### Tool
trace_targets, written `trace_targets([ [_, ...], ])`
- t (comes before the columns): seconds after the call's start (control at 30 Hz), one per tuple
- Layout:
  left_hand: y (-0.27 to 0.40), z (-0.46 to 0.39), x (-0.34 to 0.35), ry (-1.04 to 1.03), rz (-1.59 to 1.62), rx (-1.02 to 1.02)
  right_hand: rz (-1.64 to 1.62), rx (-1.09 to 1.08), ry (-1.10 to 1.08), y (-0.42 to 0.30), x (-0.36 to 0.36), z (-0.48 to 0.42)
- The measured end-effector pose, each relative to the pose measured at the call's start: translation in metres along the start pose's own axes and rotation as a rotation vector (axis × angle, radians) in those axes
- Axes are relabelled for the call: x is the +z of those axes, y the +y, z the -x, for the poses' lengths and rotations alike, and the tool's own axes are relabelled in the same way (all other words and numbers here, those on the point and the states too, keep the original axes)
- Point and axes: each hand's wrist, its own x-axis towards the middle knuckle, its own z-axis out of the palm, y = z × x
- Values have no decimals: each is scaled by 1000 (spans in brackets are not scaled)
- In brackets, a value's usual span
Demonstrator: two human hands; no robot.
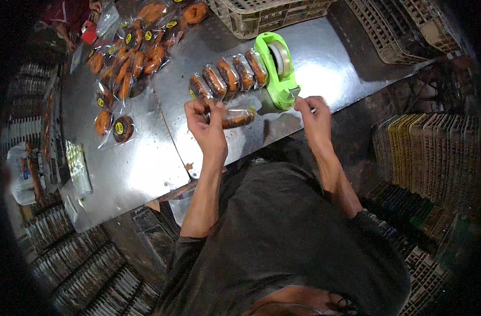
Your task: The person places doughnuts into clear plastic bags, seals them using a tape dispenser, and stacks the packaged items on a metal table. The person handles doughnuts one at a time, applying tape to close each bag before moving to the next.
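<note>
A chocolate-topped doughnut (238, 117) in a clear plastic bag lies on its side, and my left hand (206, 118) pinches one end of the bag. At the cutter of a green tape dispenser (279, 75), my right hand (314, 116) has its thumb and forefinger together; the tape between them is too thin to make out. The dispenser carries a roll of clear tape (282, 59). Beside it, several bagged doughnuts (228, 75) stand on edge in a row, just beyond my left hand. Their cut sides look orange-brown with dark tops.
A heap of bagged ring doughnuts (133, 59) with yellow stickers covers the far left of the metal table (141, 158). Plastic crates (264, 19) sit at the far edge. A stack of crates (426, 150) stands right. Another person's arm (64, 35) shows top left.
</note>
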Motion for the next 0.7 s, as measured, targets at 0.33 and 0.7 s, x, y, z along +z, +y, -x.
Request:
trace_targets([
  [0.33,32,7,-19,-25,-48,43,-76,-375,-215,-74,95,58],
  [0.7,47,-5,-113,76,234,-299,-255,-193,-600,-71,154,71],
])
